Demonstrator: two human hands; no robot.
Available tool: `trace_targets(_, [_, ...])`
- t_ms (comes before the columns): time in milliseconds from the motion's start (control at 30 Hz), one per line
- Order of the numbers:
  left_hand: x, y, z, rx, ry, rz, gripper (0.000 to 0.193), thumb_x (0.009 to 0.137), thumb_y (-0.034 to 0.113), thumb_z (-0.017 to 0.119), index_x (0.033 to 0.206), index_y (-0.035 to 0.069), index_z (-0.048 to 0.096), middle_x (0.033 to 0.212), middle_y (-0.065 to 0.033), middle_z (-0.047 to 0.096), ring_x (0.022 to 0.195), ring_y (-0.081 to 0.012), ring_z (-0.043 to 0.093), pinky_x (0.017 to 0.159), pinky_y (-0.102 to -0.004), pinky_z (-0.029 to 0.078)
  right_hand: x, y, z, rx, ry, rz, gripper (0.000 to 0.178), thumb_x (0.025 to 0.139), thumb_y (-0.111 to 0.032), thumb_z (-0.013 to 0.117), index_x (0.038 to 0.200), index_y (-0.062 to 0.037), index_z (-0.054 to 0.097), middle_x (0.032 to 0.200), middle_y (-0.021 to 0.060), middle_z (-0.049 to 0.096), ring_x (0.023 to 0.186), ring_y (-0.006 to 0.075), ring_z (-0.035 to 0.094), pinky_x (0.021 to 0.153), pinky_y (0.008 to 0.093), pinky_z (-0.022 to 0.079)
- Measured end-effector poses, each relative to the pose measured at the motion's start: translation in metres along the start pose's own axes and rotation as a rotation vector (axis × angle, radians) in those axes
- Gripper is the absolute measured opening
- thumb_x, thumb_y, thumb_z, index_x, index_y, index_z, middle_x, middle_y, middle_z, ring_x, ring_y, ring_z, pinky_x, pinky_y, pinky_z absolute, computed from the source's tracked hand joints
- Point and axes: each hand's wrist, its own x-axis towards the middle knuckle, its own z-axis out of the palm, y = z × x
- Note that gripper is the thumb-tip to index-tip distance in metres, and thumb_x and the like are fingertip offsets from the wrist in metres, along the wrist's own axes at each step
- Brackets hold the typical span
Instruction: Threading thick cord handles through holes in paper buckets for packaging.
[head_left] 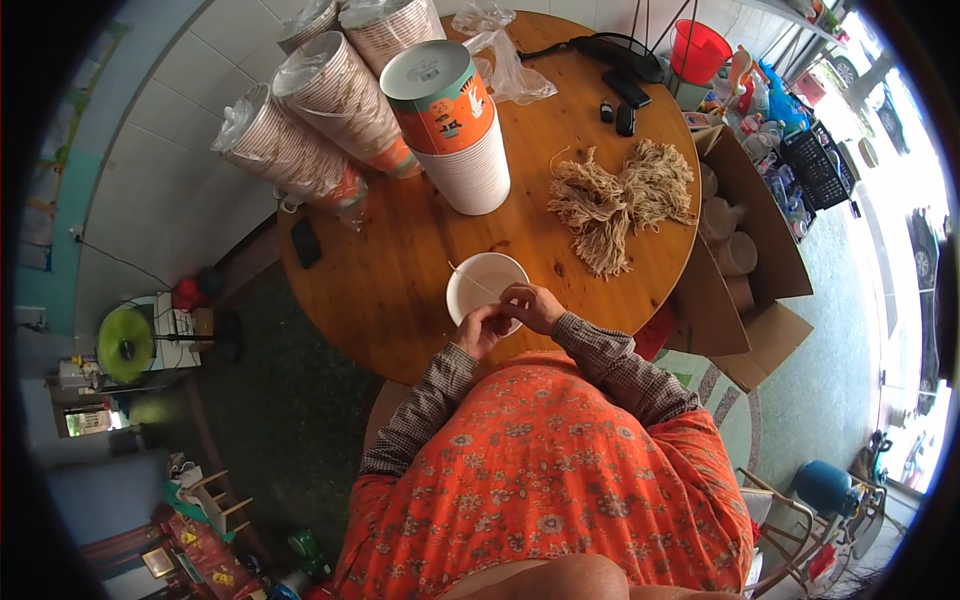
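Note:
A white paper bucket (468, 296) stands on the round wooden table in front of me, its open mouth facing up. A thin pale string (470, 277) crosses its mouth from the far left rim to my fingers. My left hand (482, 331) and my right hand (535, 307) meet at the near right rim, fingers pinched closed around the string's near end. The fingertips partly hide that end and the rim. To the right lies a bundle of tan strings (622, 205). Beyond the bucket rises a tall stack of paper buckets (462, 165), topped by an orange and green printed one.
Several plastic-wrapped bucket stacks (335, 95) lean at the back left. A dark phone (306, 243) lies by the table's left edge. A clear plastic bag (520, 80) and a black pouch (620, 55) are at the back. An open cardboard box (770, 230) holding buckets adjoins the right edge.

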Motion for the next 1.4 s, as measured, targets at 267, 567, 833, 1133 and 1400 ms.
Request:
trace_targets(267, [-0.014,-0.008,-0.027,0.11,0.091,-0.073,0.016,0.082,0.001,0.062,0.098,0.003,0.063,0.078,0.0009,0.059,0.067,-0.0082,0.054,0.062,-0.0208,0.045,0.022,0.003,0.005,-0.019,-0.281,-0.098,0.017,0.082,-0.023,0.064,0.086,-0.0071,0.065,0.086,0.0077,0.065,0.077,0.0216,0.063,0.068,0.0323,0.05])
trace_targets(567, [-0.028,-0.009,-0.047,0.197,0.096,-0.04,0.019,0.082,0.004,0.064,0.101,0.003,0.063,0.083,0.0002,0.061,0.069,-0.0077,0.054,0.065,-0.0215,0.047,0.025,-0.023,0.02,-0.311,-0.42,-0.01,0.022,0.084,-0.033,0.054,0.089,-0.0147,0.066,0.078,0.0122,0.066,0.075,0.032,0.064,0.069,0.0417,0.051])
trace_targets(833, [-0.036,0.022,-0.017,0.638,0.267,0.081,0.016,0.085,0.01,0.06,0.098,0.0,0.064,0.085,-0.0029,0.065,0.075,-0.0088,0.058,0.07,-0.0223,0.048,0.003,-0.026,0.027,0.272,-0.157,0.485,0.022,0.085,-0.018,0.06,0.091,0.003,0.061,0.073,0.0081,0.066,0.065,0.0124,0.065,0.051,0.0251,0.051])
trace_targets(1133, [-0.032,0.011,-0.009,0.864,0.309,0.389,0.015,0.087,0.008,0.057,0.093,-0.003,0.065,0.079,-0.0041,0.065,0.069,-0.0091,0.061,0.063,-0.0212,0.05,-0.002,-0.02,0.04,0.281,-0.076,0.497,0.023,0.082,-0.02,0.064,0.091,0.0006,0.063,0.076,0.0077,0.065,0.063,0.012,0.062,0.05,0.0243,0.051])
trace_targets(1400, [-0.028,0.005,-0.016,0.683,0.321,0.365,0.013,0.087,0.009,0.06,0.092,-0.003,0.062,0.081,-0.0054,0.064,0.068,-0.0102,0.061,0.06,-0.0223,0.051,-0.005,-0.014,0.049,0.408,-0.016,0.481,0.021,0.082,-0.019,0.063,0.09,0.0005,0.06,0.076,0.0063,0.064,0.065,0.0115,0.062,0.051,0.0246,0.052])
